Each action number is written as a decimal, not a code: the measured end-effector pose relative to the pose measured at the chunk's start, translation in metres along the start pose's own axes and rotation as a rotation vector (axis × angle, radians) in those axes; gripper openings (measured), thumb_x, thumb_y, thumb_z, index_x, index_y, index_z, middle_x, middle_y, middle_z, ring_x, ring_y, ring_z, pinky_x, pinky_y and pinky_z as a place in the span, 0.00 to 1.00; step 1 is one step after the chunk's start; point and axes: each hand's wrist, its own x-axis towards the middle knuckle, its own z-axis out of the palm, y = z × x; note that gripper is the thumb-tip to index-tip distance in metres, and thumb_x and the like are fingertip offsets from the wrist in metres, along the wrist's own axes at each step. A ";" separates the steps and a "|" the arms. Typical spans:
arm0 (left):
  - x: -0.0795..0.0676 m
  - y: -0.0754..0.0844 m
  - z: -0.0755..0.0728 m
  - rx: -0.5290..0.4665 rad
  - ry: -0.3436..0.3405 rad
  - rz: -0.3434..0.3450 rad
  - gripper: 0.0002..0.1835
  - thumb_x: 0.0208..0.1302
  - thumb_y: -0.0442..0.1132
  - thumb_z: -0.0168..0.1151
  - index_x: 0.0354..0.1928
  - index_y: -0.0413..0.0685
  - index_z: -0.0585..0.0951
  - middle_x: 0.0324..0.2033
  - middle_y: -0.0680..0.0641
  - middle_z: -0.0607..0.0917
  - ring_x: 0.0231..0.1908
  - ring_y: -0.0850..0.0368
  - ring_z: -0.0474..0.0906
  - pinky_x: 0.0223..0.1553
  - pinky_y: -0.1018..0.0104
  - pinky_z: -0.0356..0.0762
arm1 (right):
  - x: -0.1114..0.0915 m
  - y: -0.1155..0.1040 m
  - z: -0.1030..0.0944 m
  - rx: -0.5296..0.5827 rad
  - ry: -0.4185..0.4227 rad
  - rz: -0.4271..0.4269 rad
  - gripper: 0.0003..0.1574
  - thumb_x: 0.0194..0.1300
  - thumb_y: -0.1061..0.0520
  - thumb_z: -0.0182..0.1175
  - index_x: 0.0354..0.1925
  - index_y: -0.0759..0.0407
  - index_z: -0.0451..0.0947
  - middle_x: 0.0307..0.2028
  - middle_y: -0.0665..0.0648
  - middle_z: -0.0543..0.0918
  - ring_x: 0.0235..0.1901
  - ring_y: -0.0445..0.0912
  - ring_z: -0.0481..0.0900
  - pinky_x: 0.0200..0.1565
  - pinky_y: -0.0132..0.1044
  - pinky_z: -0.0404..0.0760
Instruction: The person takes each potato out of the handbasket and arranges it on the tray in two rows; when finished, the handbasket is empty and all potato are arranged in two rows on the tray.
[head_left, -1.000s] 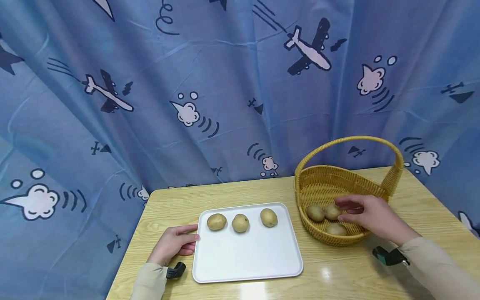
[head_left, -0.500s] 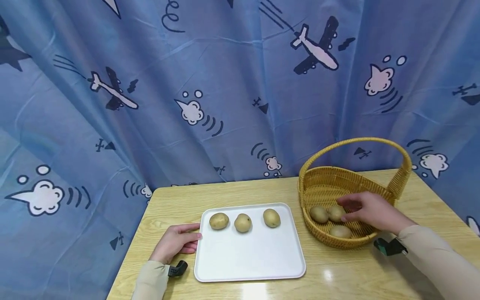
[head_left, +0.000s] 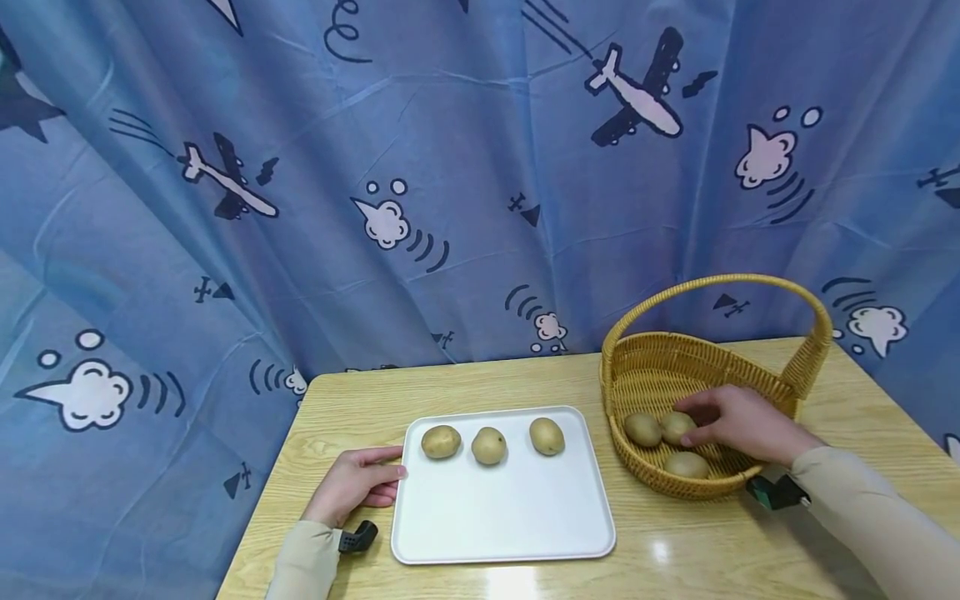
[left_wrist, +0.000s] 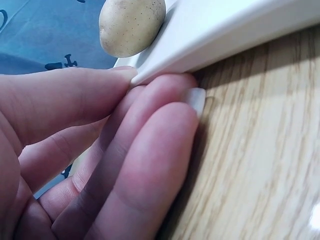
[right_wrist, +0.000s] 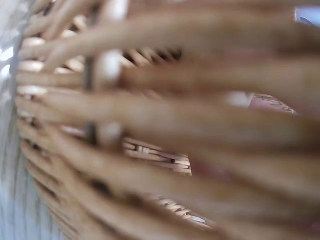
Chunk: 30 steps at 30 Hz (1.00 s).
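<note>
My left hand [head_left: 352, 486] pinches the left edge of a white tray [head_left: 510, 525]. In the left wrist view the thumb [left_wrist: 75, 95] lies on the tray's rim [left_wrist: 220, 42], with curled fingers against its side. Three potatoes lie in a row along the tray's far part: a left potato [head_left: 441, 442], a middle one and a right one. Reaching into a wicker basket [head_left: 660, 354], my right hand [head_left: 738, 423] grips a potato [head_left: 677, 427] between thumb and fingers. Beside it are another potato [head_left: 642, 429] and a nearer potato [head_left: 686, 465]. Basket weave hides the hand in the right wrist view.
The basket's tall arched handle [head_left: 720, 279] rises over the right hand. Tray and basket stand side by side on a wooden table [head_left: 360, 400], a narrow gap between them. A blue patterned curtain [head_left: 450, 167] hangs right behind the table.
The whole head view has shifted slightly, so everything sits a little further right. My right hand's fingers stay around the same potato in the basket; the left hand stays on the tray.
</note>
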 end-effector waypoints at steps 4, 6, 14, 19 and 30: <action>-0.001 0.000 -0.001 -0.009 -0.002 0.000 0.32 0.69 0.43 0.76 0.72 0.41 0.80 0.32 0.45 0.93 0.29 0.58 0.90 0.36 0.62 0.94 | 0.000 -0.003 -0.001 -0.007 0.002 -0.010 0.38 0.62 0.41 0.79 0.61 0.65 0.87 0.51 0.59 0.93 0.54 0.59 0.89 0.55 0.51 0.88; -0.002 -0.001 -0.002 -0.012 0.002 0.000 0.32 0.69 0.43 0.76 0.72 0.41 0.80 0.33 0.45 0.93 0.29 0.58 0.90 0.36 0.62 0.94 | 0.001 -0.003 -0.001 -0.014 0.006 -0.020 0.38 0.62 0.41 0.79 0.61 0.64 0.87 0.51 0.58 0.93 0.53 0.57 0.90 0.54 0.47 0.88; -0.004 -0.004 -0.005 -0.020 0.002 -0.004 0.32 0.70 0.42 0.75 0.72 0.40 0.80 0.33 0.45 0.93 0.29 0.58 0.90 0.36 0.63 0.94 | -0.009 -0.014 -0.009 -0.037 0.094 -0.068 0.32 0.66 0.42 0.78 0.60 0.61 0.88 0.50 0.55 0.93 0.49 0.50 0.90 0.48 0.36 0.86; -0.004 -0.004 -0.007 -0.016 0.019 -0.002 0.31 0.69 0.42 0.75 0.71 0.41 0.81 0.33 0.45 0.93 0.28 0.58 0.90 0.35 0.63 0.94 | -0.024 -0.035 -0.017 -0.035 0.166 -0.061 0.34 0.66 0.39 0.77 0.62 0.57 0.88 0.52 0.56 0.93 0.50 0.49 0.91 0.48 0.32 0.87; 0.002 -0.001 -0.001 -0.013 -0.003 0.011 0.31 0.68 0.43 0.77 0.70 0.42 0.82 0.32 0.45 0.93 0.29 0.57 0.90 0.36 0.62 0.94 | -0.042 -0.099 0.010 0.199 0.209 -0.050 0.34 0.65 0.43 0.79 0.64 0.56 0.87 0.56 0.59 0.92 0.46 0.33 0.90 0.45 0.27 0.89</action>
